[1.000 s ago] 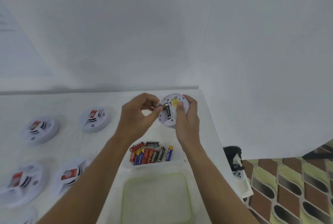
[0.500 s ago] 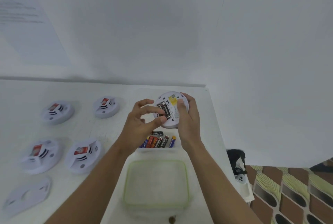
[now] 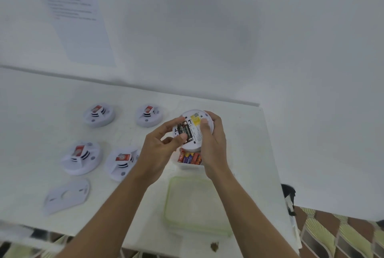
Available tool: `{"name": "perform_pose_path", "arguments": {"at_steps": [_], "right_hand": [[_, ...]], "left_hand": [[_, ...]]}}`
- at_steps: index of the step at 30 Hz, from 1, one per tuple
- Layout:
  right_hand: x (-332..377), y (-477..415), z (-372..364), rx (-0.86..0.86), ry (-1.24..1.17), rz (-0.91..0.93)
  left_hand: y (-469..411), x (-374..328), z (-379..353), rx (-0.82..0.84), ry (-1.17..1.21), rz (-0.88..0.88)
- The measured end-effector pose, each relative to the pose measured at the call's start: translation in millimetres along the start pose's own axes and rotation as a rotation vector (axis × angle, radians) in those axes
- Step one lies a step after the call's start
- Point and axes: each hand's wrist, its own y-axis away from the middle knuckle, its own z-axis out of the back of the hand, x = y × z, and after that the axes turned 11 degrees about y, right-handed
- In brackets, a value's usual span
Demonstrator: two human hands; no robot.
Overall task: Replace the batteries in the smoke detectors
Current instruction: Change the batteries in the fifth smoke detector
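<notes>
1. At the far left of the frame I see a flat white mounting plate [image 3: 66, 196] lying on the white table [image 3: 31, 133], near its front edge
2. Above and to the right of it, four smoke detectors [image 3: 81, 158] sit in two rows. Each is round and white, with a red tag and dark slots on top
3. At centre, the left hand [image 3: 160, 149] has curled fingers, with thumb and forefinger pinching the dark batteries [image 3: 184, 131] at their ends
4. Those batteries lie side by side in the held detector [image 3: 193, 130], which is raised above the table with its back facing me. It is a white disc with a yellow label [image 3: 195, 118] and small print
5. The right hand [image 3: 212, 145] grips its right rim, with the thumb across the back
6. Beneath both hands, a clear tub [image 3: 187, 166] holds red and orange loose batteries [image 3: 190, 158], and a green-rimmed lid [image 3: 197, 205] lies lower in the frame
</notes>
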Motion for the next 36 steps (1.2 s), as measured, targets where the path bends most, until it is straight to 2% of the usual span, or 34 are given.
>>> {"name": "perform_pose_path", "arguments": {"at_steps": [4,8,12,15,19,22,25,28,32,34,36], "right_hand": [[6.8,10.9,-25.5,0.086,0.037,-0.017],[20.8,15.5,-43.9,0.396,-0.027,-0.051],[16.4,18.0,-64.0,0.760,-0.135,-0.070],[9.9,26.7,-86.7,0.884,-0.042,-0.015],[4.1,39.7,-118.9,0.827,0.053,0.046],[0.3,48.1,-135.9,0.771,0.079,0.095],[-3.9,55.3,-145.0,0.696,0.115,0.098],[-7.6,61.4,-148.9,0.642,0.106,0.083],[-9.5,66.1,-151.4,0.584,0.103,0.084],[-10.1,68.2,-152.1,0.561,0.083,0.072],[-11.2,70.2,-152.7,0.544,0.075,0.059]], "left_hand": [[8.0,-10.8,27.7,-0.067,-0.107,-0.019],[18.8,-30.3,65.8,-0.102,-0.204,-0.021],[32.0,-54.1,106.4,-0.092,-0.193,-0.002],[41.9,-68.1,133.4,-0.098,-0.235,0.002],[52.4,-76.0,167.0,-0.084,-0.339,0.037],[58.1,-78.3,187.2,-0.064,-0.294,0.077],[63.1,-75.9,210.3,-0.137,-0.330,0.101],[69.4,-69.9,235.5,-0.125,-0.719,0.095],[77.9,-66.5,252.5,0.135,-1.219,0.212],[80.7,-62.8,254.6,0.221,-1.346,0.298],[81.7,-59.5,255.6,0.228,-1.357,0.299]]}}
